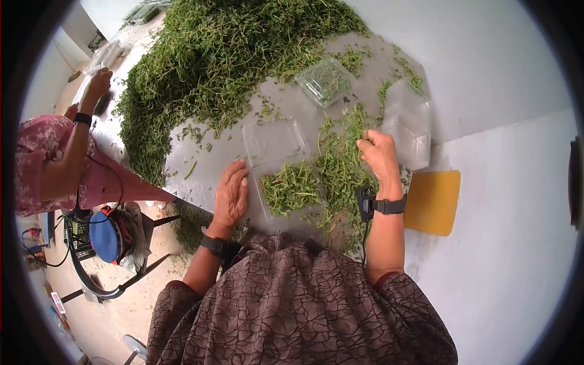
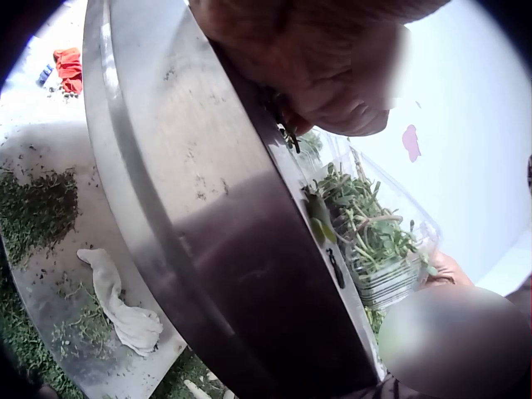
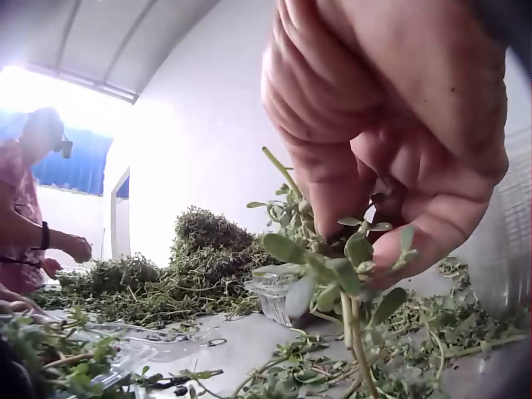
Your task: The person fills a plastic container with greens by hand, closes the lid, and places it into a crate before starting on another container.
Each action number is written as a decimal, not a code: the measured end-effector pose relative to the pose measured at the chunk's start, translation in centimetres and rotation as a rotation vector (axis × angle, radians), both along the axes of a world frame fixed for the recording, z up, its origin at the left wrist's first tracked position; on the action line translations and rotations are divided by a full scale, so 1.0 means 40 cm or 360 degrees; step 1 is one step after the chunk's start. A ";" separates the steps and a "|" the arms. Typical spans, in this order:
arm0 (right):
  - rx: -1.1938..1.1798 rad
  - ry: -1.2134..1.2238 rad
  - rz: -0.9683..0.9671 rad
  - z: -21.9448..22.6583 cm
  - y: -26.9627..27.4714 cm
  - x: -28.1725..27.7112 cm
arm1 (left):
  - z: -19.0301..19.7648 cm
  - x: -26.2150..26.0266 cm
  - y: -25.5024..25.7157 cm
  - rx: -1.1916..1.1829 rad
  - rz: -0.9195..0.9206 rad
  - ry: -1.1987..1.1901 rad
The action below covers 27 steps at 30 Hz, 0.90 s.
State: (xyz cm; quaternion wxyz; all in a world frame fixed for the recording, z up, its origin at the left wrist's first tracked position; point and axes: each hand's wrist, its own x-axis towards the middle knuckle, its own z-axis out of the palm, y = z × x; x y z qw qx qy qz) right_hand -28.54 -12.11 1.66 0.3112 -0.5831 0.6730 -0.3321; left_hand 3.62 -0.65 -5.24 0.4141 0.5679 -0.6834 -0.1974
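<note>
My right hand [image 1: 380, 152] pinches leafy green sprigs [image 3: 349, 266] between thumb and fingers, above loose greens on the table's right side. A clear plastic clamshell box [image 1: 263, 201] lies with its lid [image 1: 277, 143] folded back, and cut greens [image 1: 291, 188] fill its base. My left hand [image 1: 231, 191] rests at the left edge of this box, fingers loosely extended. In the left wrist view the left hand [image 2: 307, 66] looms large at the top, near the filled box. Loose sprigs [image 1: 340, 170] spread between the box and my right hand.
A big heap of greens [image 1: 231, 55] covers the far table [image 1: 201, 158]. A closed filled box [image 1: 326, 82] stands beyond, and stacked clear boxes [image 1: 407, 125] stand at the right by the wall. Another person [image 1: 67, 152] works at the left, near a chair [image 1: 115, 289]. A yellow board [image 1: 433, 202] lies at right.
</note>
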 end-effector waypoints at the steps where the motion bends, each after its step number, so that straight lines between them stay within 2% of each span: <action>1: 0.0028 -0.0053 -0.0004 -0.005 0.017 -0.002 | -0.001 0.001 -0.001 0.0002 -0.0007 -0.0001; 6: -0.0049 0.0044 -0.0077 -0.013 0.109 0.006 | 0.001 0.001 0.003 -0.0002 0.0000 -0.0002; 10: 0.0080 -0.0017 -0.0092 0.023 0.151 -0.004 | -0.006 0.004 0.005 -0.0009 -0.0009 -0.0002; 12: 0.0028 -0.0083 -0.0076 0.037 0.167 0.000 | -0.006 0.005 0.005 -0.0031 -0.0019 -0.0008; 14: 0.0082 -0.0444 -0.0199 0.054 0.183 0.008 | -0.007 0.006 -0.001 -0.0063 -0.0030 -0.0027; 16: 0.0147 -0.0355 -0.0143 0.021 0.194 -0.029 | -0.007 0.006 0.007 -0.0080 -0.0031 -0.0046; 18: 0.0044 -0.0014 -0.0167 0.007 0.203 -0.037 | -0.003 0.003 0.003 -0.0106 -0.0047 -0.0045; 19: 0.0069 -0.0200 -0.0247 0.024 0.214 -0.027 | -0.007 0.004 0.003 -0.0111 -0.0048 -0.0020; 22: 0.0076 -0.0304 -0.0259 0.065 0.225 -0.020 | -0.006 0.003 0.004 -0.0128 -0.0056 -0.0017; 24: 0.0048 -0.0321 -0.0221 0.087 0.228 -0.010 | -0.011 0.003 0.002 -0.0151 -0.0043 -0.0034; 26: -0.0063 -0.0345 -0.0004 0.107 0.231 0.009 | -0.012 0.005 0.004 -0.0173 -0.0030 -0.0061; 27: -0.0062 -0.0351 0.0006 0.119 0.234 0.026 | -0.010 0.003 0.005 -0.0173 -0.0037 -0.0036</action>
